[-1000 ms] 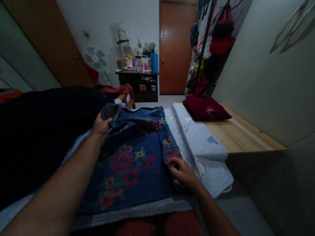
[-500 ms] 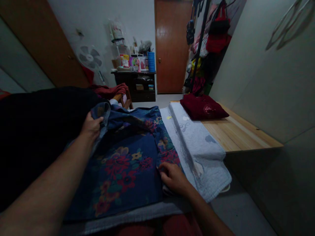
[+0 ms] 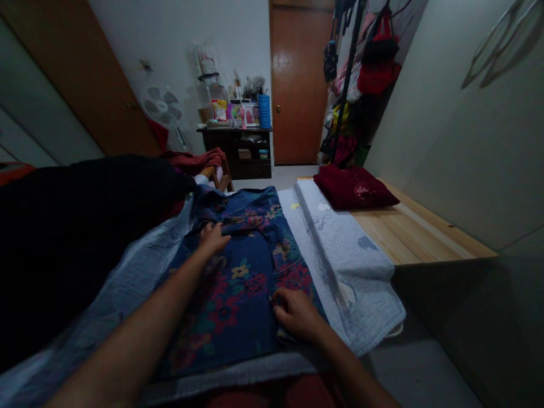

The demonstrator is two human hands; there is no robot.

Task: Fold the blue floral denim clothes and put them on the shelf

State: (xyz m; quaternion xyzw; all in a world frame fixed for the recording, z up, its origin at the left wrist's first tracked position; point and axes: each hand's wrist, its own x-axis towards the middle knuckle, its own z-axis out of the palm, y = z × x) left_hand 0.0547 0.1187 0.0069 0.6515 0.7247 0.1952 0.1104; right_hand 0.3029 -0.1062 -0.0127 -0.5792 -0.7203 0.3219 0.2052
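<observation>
A dark blue garment (image 3: 255,306) with red and yellow flowers lies spread over a pale quilted cover (image 3: 335,238). On its upper left part is my left hand (image 3: 213,238), its fingers bent into a fold of the cloth beside the sleeve. My right hand (image 3: 293,309) pinches the garment near its lower right edge, where a fold runs up the cloth.
A black cloth heap (image 3: 85,226) fills the left side. A folded dark red garment (image 3: 357,188) rests on the wooden board (image 3: 399,232) at the right. Farther back are a fan (image 3: 164,106), a dark cabinet (image 3: 233,153) and a door (image 3: 301,85).
My left hand has moved right with the sleeve, which now lies folded inward over the garment, baring the quilted cover at the left. My right hand has stayed on the lower right edge.
</observation>
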